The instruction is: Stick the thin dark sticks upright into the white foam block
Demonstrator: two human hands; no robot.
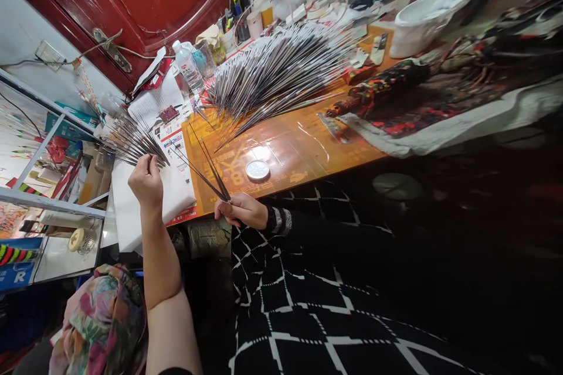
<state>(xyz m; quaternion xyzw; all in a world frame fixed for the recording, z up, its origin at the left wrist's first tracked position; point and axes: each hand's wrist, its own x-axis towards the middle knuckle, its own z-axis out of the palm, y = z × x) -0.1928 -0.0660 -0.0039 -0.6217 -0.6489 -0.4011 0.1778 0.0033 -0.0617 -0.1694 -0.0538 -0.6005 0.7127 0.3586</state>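
My left hand is closed in a pinch at the near end of a fanned bunch of thin dark sticks. It seems to grip one of them, though the fingers partly hide it. Beneath that bunch lies a thick white foam block. At the table's front edge, my right hand is closed around the lower ends of a few long, thin, tapered dark sticks, which spread in a V away from me. A round white lid lies on the table to the right of these sticks.
A large pile of similar sticks covers the back of the orange-topped table. Behind it stand a water bottle and pen holders. A white tub and a paint-stained cloth are at right, a metal shelf frame at left.
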